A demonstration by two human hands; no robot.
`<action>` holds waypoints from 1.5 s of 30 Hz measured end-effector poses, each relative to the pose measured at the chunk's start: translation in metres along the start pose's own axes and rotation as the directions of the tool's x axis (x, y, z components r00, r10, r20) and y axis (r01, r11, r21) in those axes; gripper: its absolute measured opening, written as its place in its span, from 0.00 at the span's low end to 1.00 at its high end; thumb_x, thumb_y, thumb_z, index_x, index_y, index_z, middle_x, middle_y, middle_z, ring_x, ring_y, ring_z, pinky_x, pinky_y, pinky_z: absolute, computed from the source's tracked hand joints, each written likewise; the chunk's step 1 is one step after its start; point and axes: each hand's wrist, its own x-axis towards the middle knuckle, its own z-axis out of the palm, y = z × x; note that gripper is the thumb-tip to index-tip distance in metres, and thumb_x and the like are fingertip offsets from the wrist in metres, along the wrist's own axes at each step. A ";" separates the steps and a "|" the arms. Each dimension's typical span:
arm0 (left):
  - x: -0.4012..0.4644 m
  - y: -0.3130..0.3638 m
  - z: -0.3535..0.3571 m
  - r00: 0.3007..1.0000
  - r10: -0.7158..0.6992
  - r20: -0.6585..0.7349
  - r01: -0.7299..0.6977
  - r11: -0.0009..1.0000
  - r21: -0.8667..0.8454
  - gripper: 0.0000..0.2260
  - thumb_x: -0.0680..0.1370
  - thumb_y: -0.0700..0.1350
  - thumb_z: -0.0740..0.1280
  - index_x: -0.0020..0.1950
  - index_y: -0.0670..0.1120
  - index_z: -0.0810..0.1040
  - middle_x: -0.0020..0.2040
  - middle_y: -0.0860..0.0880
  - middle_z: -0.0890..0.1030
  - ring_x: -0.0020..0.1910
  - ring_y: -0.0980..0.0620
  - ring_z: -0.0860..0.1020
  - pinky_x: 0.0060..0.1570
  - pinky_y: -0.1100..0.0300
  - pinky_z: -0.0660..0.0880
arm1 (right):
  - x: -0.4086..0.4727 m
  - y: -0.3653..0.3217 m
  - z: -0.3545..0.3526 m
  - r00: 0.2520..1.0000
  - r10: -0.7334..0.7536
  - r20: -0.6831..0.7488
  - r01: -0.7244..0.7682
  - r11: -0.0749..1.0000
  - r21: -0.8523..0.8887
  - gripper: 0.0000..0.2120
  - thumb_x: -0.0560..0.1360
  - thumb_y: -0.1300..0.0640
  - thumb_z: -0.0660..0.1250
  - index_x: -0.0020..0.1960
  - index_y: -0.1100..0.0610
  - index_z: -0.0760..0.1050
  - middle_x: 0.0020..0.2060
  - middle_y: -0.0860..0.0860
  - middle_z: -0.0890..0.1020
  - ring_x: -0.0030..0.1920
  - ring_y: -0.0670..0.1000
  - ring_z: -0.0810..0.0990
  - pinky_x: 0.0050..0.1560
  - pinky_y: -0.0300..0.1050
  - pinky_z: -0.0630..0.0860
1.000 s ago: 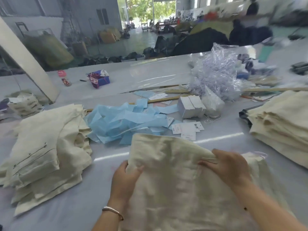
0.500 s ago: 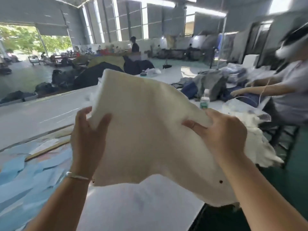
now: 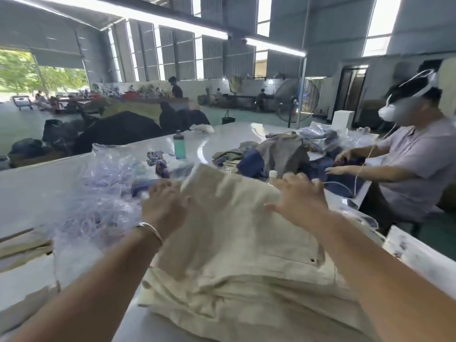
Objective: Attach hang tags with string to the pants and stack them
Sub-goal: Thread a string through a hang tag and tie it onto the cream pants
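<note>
Pants [image 3: 234,218], cream and folded, lie on top of the stack [image 3: 246,299] running lengthwise away from the person, with the left hand [image 3: 164,206] and right hand [image 3: 299,201], fingers spread flat, equally near the far end.

matt cream cloth pants [image 3: 237,243], glossy table [image 3: 37,193]

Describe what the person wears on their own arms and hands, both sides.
Both forearms are bare as far as the frame shows: no sleeves, no gloves. The left hand has a thin silver bangle at the wrist, plain, with no visible markings. The right hand and its wrist show no watch, band or ring. Motion blur hides finer details such as the nails.
</note>
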 end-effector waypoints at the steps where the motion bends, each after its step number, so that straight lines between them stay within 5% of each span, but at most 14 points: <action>1: -0.007 0.002 0.025 0.995 0.064 0.080 -0.065 0.998 0.011 0.17 0.81 0.54 0.60 0.67 0.51 0.73 0.67 0.46 0.72 0.68 0.44 0.66 0.65 0.51 0.65 | -0.002 -0.003 0.023 0.990 -0.082 0.118 0.076 0.996 0.055 0.29 0.74 0.33 0.60 0.71 0.43 0.65 0.68 0.48 0.69 0.69 0.52 0.65 0.66 0.54 0.63; 3: -0.028 0.006 0.074 0.939 0.132 0.317 -0.128 0.991 -0.035 0.16 0.81 0.54 0.60 0.67 0.51 0.74 0.68 0.50 0.74 0.68 0.47 0.69 0.67 0.54 0.66 | -0.011 -0.013 0.064 0.914 -0.195 0.355 0.123 0.969 0.216 0.25 0.74 0.35 0.62 0.69 0.42 0.69 0.68 0.46 0.70 0.69 0.51 0.67 0.66 0.47 0.64; 5: -0.050 0.008 0.110 0.855 0.152 0.496 -0.142 0.988 -0.057 0.16 0.82 0.52 0.57 0.67 0.51 0.75 0.66 0.50 0.75 0.67 0.48 0.72 0.66 0.55 0.68 | -0.020 -0.024 0.092 0.869 -0.238 0.434 0.131 0.956 0.261 0.22 0.74 0.36 0.62 0.65 0.44 0.74 0.63 0.49 0.71 0.65 0.53 0.69 0.62 0.46 0.66; 10: -0.080 -0.006 0.122 0.892 0.149 0.427 -0.096 0.985 -0.143 0.16 0.83 0.54 0.54 0.66 0.53 0.74 0.64 0.53 0.75 0.64 0.53 0.73 0.62 0.58 0.69 | -0.028 -0.031 0.106 0.913 -0.262 0.312 0.191 0.952 0.241 0.18 0.76 0.38 0.60 0.62 0.45 0.74 0.59 0.48 0.70 0.63 0.51 0.68 0.60 0.45 0.65; 16: -0.128 -0.058 0.067 0.945 -0.039 0.326 0.159 0.922 -0.352 0.07 0.79 0.50 0.65 0.54 0.54 0.82 0.48 0.60 0.81 0.46 0.67 0.76 0.48 0.73 0.69 | -0.053 -0.092 0.079 0.924 -0.380 0.047 0.262 0.719 0.644 0.01 0.74 0.47 0.68 0.44 0.43 0.76 0.40 0.40 0.78 0.45 0.40 0.75 0.49 0.37 0.72; 20: -0.190 -0.111 0.023 0.922 -0.246 0.300 0.361 0.825 -0.434 0.08 0.78 0.46 0.67 0.45 0.60 0.80 0.44 0.59 0.82 0.43 0.66 0.78 0.45 0.74 0.71 | -0.076 -0.177 0.063 0.884 -0.463 0.058 0.238 0.554 0.798 0.13 0.70 0.51 0.73 0.31 0.48 0.71 0.29 0.45 0.77 0.34 0.44 0.74 0.43 0.42 0.73; 24: -0.276 -0.185 -0.028 0.824 -0.500 0.268 0.566 0.703 -0.431 0.19 0.75 0.34 0.63 0.41 0.58 0.82 0.41 0.54 0.83 0.40 0.63 0.81 0.42 0.74 0.71 | -0.116 -0.288 0.052 0.815 -0.580 0.002 0.289 0.409 0.866 0.15 0.70 0.52 0.74 0.30 0.56 0.72 0.24 0.49 0.72 0.29 0.44 0.68 0.34 0.40 0.67; 29: -0.393 -0.294 -0.116 0.640 -0.766 0.061 0.710 0.560 -0.427 0.15 0.75 0.34 0.65 0.42 0.54 0.82 0.41 0.56 0.83 0.41 0.60 0.80 0.43 0.74 0.71 | -0.195 -0.444 0.021 0.623 -0.782 -0.017 0.298 0.217 0.929 0.17 0.71 0.55 0.73 0.30 0.60 0.71 0.25 0.55 0.73 0.29 0.45 0.67 0.33 0.43 0.63; 35: -0.526 -0.442 -0.231 0.356 -0.909 -0.219 0.833 0.415 -0.367 0.13 0.74 0.36 0.65 0.45 0.53 0.82 0.45 0.54 0.82 0.46 0.51 0.79 0.45 0.63 0.73 | -0.313 -0.620 -0.013 0.497 -0.867 0.005 0.184 0.111 0.977 0.17 0.71 0.59 0.73 0.27 0.59 0.71 0.27 0.56 0.80 0.29 0.49 0.74 0.36 0.50 0.71; 38: -0.582 -0.509 -0.277 0.255 -0.902 -0.348 0.895 0.356 -0.267 0.09 0.73 0.37 0.68 0.50 0.47 0.83 0.49 0.45 0.83 0.51 0.42 0.79 0.51 0.52 0.76 | -0.367 -0.696 -0.026 0.426 -0.905 0.013 0.196 0.106 0.975 0.19 0.72 0.57 0.72 0.27 0.54 0.69 0.27 0.54 0.81 0.30 0.48 0.76 0.37 0.49 0.74; 40: -0.608 -0.546 -0.296 0.210 -0.897 -0.388 0.935 0.301 -0.190 0.13 0.71 0.42 0.72 0.55 0.44 0.81 0.55 0.42 0.81 0.55 0.40 0.77 0.56 0.48 0.74 | -0.396 -0.736 -0.034 0.380 -0.924 0.037 0.206 0.124 0.971 0.18 0.72 0.56 0.72 0.28 0.55 0.69 0.28 0.52 0.82 0.31 0.48 0.77 0.38 0.47 0.73; 45: -0.618 -0.615 -0.303 0.149 -0.959 -0.243 0.987 0.129 0.098 0.41 0.67 0.67 0.71 0.72 0.46 0.66 0.71 0.45 0.67 0.72 0.44 0.63 0.68 0.42 0.63 | -0.441 -0.792 -0.041 0.343 -0.936 0.080 0.240 0.170 0.956 0.19 0.72 0.55 0.71 0.27 0.54 0.67 0.32 0.56 0.82 0.37 0.56 0.80 0.40 0.48 0.74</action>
